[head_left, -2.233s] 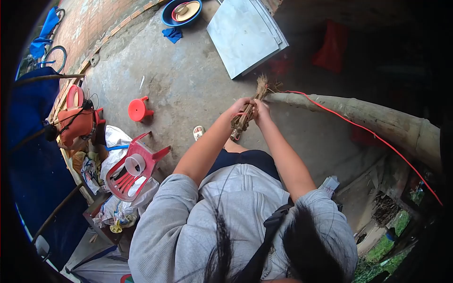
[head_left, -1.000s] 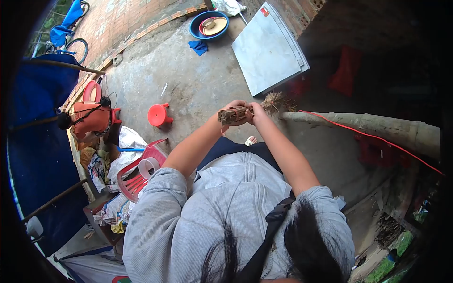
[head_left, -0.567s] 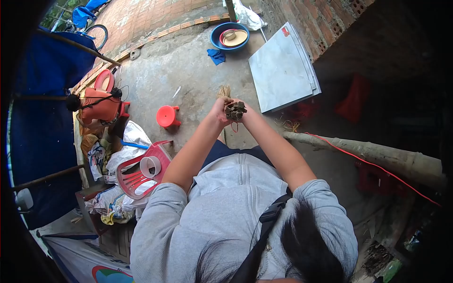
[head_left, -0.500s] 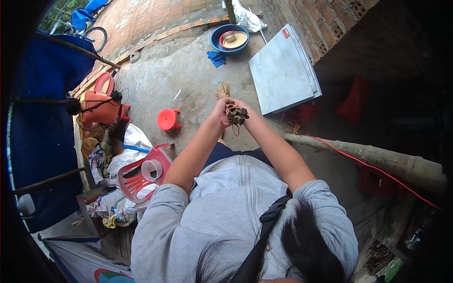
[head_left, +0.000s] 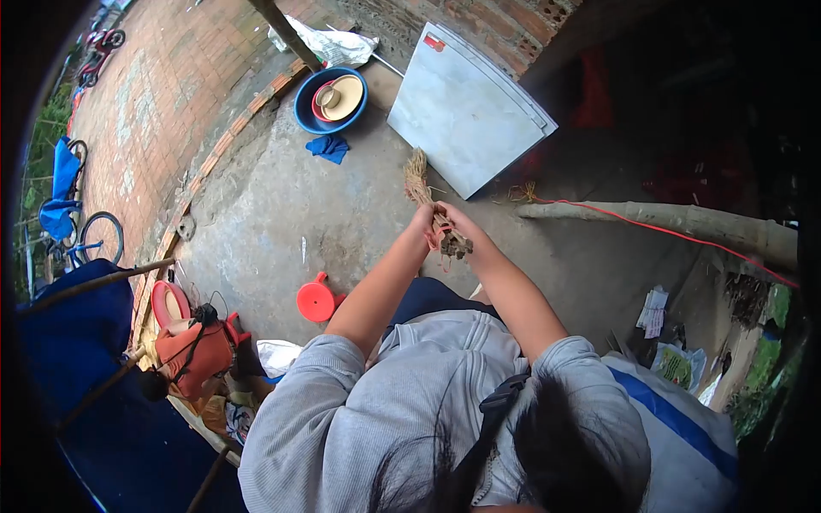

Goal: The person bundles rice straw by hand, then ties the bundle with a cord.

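My left hand (head_left: 422, 220) and my right hand (head_left: 459, 220) are closed side by side around a bundle of dry stalks (head_left: 416, 178), held out in front of my body. The frayed, straw-coloured end points away from me. Its thicker, dark cut ends face back toward me, below my hands. A pinkish-red tie hangs around the bundle by my left fingers. My fingers hide the middle of the bundle.
Ahead stand a blue basin (head_left: 301, 113) with smaller bowls, a blue cloth (head_left: 327, 149) and leaning pale boards (head_left: 470, 111). At left are a red stool (head_left: 316, 301) and a bending person (head_left: 195, 355). A pole (head_left: 667, 215) with a red cord lies right.
My view has turned, so the stool and boards sit elsewhere in it. The bundle has tilted, showing more of its straw length. Both hands keep hold of it.
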`<state>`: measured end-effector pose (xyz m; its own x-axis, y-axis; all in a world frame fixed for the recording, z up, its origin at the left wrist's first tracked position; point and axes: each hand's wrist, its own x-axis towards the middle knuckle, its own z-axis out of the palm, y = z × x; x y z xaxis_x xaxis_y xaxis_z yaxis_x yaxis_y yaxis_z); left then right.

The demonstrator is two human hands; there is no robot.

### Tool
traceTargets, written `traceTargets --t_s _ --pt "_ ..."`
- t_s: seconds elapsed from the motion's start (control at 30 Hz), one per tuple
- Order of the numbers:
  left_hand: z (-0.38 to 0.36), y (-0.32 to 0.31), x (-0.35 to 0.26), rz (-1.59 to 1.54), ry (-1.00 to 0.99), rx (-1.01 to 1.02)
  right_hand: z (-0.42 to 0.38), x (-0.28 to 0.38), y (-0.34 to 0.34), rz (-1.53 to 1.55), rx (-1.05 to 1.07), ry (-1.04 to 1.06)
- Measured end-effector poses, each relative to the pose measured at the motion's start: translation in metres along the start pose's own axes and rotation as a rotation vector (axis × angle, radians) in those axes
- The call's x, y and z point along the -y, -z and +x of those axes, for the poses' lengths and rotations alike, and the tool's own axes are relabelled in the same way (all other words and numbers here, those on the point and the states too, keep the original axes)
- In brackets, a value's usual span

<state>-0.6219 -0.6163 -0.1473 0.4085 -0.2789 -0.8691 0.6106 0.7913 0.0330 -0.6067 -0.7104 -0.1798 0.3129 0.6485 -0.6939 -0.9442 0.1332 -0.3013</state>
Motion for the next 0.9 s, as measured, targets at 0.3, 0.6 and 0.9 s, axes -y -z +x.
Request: traceTargets --t_s 0.3,0.6,0.9 --pt "0.053 -0.022 0.063 0.152 0.549 0.372 -0.073 -0.021 0.065 0.04 -0.2 0.358" --pt "-0.044 -0.03 -0.016 -0.32 0.553 0.351 -0.009 -0.001 0.022 0.294 -0.332 0.112" --pt "-0.006 -0.019 0.066 0.221 0.257 0.175 0.004 -0.059 0.106 0.182 0.309 0.332"
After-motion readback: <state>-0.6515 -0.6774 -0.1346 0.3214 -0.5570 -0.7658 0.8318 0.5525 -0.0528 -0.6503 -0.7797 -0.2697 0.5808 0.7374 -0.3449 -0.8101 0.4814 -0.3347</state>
